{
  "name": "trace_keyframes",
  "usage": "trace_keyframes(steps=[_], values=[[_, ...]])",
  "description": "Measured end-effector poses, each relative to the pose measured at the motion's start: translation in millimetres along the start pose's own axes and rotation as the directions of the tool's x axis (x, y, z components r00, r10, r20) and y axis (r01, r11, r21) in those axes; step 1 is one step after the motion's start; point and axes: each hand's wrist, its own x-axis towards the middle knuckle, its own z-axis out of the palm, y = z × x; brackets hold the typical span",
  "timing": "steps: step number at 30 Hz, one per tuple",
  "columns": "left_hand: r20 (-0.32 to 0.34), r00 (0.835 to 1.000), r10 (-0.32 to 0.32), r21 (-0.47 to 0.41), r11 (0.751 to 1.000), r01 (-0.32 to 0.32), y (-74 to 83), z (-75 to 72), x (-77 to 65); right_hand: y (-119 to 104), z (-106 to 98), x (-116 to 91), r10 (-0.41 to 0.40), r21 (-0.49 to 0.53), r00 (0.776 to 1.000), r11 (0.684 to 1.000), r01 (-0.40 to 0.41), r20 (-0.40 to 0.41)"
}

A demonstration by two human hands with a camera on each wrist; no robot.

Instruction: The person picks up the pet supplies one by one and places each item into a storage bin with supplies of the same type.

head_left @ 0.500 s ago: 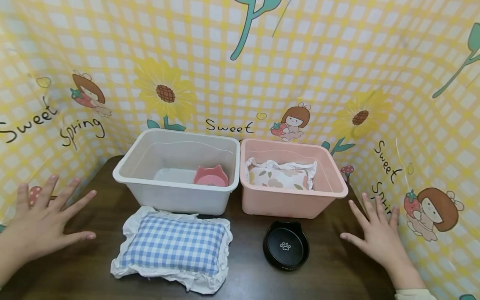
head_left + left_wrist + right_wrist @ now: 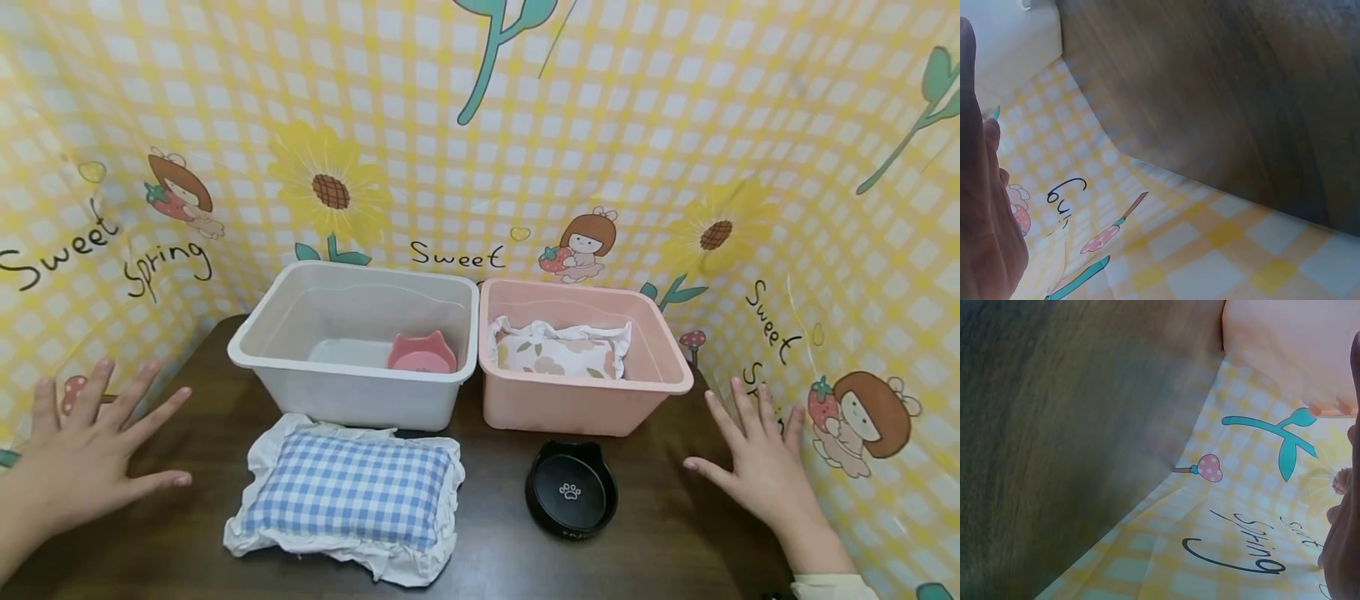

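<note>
My left hand is spread at the left of the table, fingers straight and holding nothing. Nearest to it lies a blue-and-white checked pillow with a white ruffled edge. On the right, my right hand is spread too, with nothing in it. Between that hand and the pillow sits a black cat-eared pet bowl with a paw print. Each wrist view shows only the edge of its hand, the left hand and the right hand, beside the table.
A white bin at the back holds a pink cat-eared bowl. Beside it, a pink bin contains a floral pillow with a white ruffle. Yellow checked cloth surrounds the dark wooden table at the back and sides.
The head view has shifted very slightly. Both hands stay spread in nearly the same places, and the bins, bowls and pillows have not moved.
</note>
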Motion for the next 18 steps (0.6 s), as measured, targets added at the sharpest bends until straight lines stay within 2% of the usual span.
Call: trace_keyframes(steps=[10, 14, 18], values=[[0.032, 0.998, -0.048, -0.091, 0.995, 0.05, 11.5, -0.5, -3.0, -0.6, -5.5, 3.5, 0.016, 0.041, 0.999, 0.999, -0.015, -0.029], [0.035, 0.998, -0.048, -0.139, 0.989, 0.053, 17.1, 1.8, -8.1, -1.1, -7.1, 6.7, 0.044, 0.096, 0.999, 0.995, -0.041, -0.027], [0.026, 0.998, -0.052, -0.15, 0.987, 0.055, 23.3, 6.0, -11.1, -0.5, -6.2, 10.2, 0.077, 0.155, 0.997, 0.985, -0.074, -0.013]])
